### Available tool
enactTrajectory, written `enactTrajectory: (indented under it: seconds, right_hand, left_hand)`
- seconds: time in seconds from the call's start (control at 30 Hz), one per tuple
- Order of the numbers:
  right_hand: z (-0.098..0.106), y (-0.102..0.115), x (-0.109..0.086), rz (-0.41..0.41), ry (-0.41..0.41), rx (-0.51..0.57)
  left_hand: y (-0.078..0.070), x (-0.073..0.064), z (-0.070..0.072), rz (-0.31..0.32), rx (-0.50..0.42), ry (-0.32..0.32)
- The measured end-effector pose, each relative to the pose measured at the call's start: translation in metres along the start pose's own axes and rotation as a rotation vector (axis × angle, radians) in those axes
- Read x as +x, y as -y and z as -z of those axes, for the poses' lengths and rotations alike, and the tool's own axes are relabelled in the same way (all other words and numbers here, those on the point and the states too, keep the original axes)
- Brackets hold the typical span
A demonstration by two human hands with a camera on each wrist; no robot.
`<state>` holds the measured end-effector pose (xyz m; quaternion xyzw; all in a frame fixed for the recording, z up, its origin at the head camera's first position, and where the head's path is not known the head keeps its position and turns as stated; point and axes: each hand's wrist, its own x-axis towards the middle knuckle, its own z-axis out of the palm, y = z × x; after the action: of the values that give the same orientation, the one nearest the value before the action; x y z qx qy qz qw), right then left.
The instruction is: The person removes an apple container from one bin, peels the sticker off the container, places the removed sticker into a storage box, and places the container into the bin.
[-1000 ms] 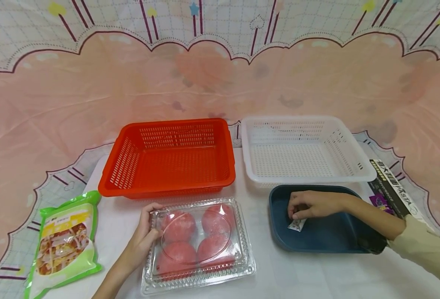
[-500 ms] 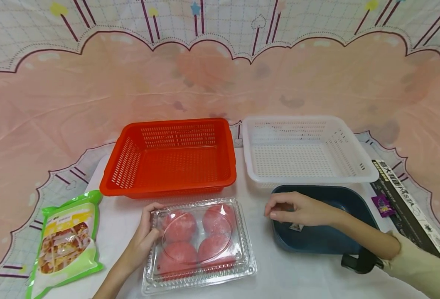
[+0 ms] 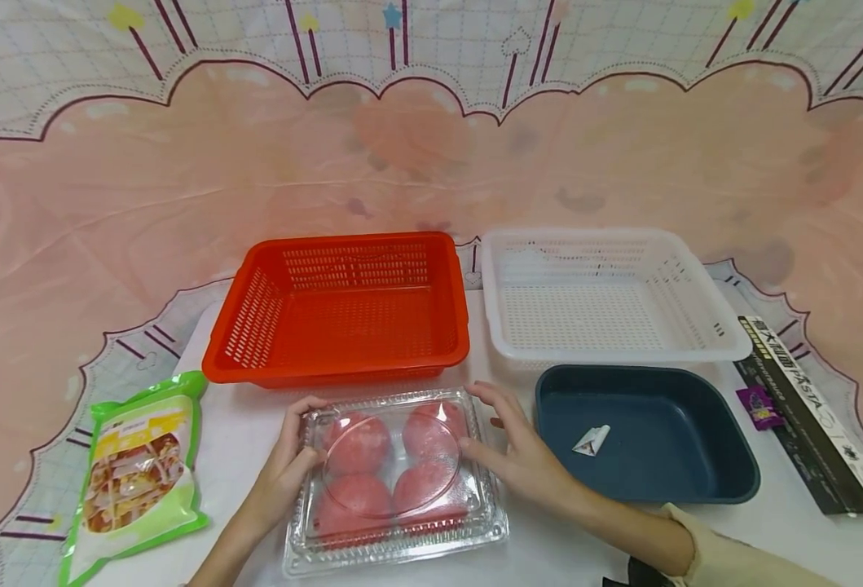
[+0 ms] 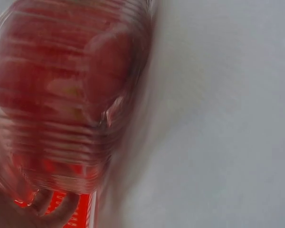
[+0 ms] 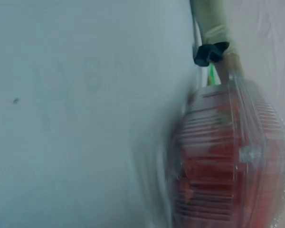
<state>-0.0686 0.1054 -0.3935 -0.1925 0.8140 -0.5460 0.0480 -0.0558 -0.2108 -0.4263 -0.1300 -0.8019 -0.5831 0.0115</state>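
A clear plastic clamshell box [image 3: 409, 542] with several red round pieces inside lies on the white table in the head view. My left hand [image 3: 286, 456] grips its left side, thumb over the lid and fingers around the far-left corner. On the opposite side my right hand [image 3: 525, 458] holds the box, thumb on the lid and fingers at the far-right corner. The ribbed wall of the clamshell box [image 4: 52, 95] fills the left of the left wrist view, with curled fingers [image 4: 66, 209] below. The right wrist view shows the box [image 5: 209, 166] blurred.
Behind stand a red basket [image 3: 358, 371] and a white basket [image 3: 622, 355]. A dark blue tray [image 3: 666, 481] at right holds a small triangular packet [image 3: 592, 440]. Beside it are a purple packet [image 3: 759, 408] and a black pasta box [image 3: 805, 456]. A green food bag [image 3: 138, 481] lies left.
My right hand has moved left from the blue tray to the box's right side, leaving the triangular packet in the tray. The left hand keeps its grip on the box.
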Motion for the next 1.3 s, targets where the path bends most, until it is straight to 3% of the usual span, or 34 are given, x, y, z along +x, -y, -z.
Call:
enactTrajectory:
  seconds: [0.17,0.4,0.7,0.87,1.3]
  right_hand:
    - [-0.016,-0.005,0.007,-0.055,-0.042,0.059]
    - [-0.031,-0.015,0.013,-0.239,-0.063,0.328]
    - [-0.042,-0.021,0.014,-0.206,-0.11,0.484]
    - [-0.044,-0.024,0.015,-0.177,-0.128,0.484]
    - [-0.044,-0.025,0.019,-0.207,-0.131,0.527]
  left_hand:
    - [0.001,0.0,-0.001,-0.015,-0.009,-0.001]
    - [0.0,0.0,-0.003,0.001,-0.034,0.004]
    - [-0.001,-0.002,-0.006,0.041,-0.064,-0.042]
    - [-0.001,-0.002,-0.008,0.053,-0.072,-0.065]
    - [-0.003,-0.002,-0.01,0.071,-0.089,-0.099]
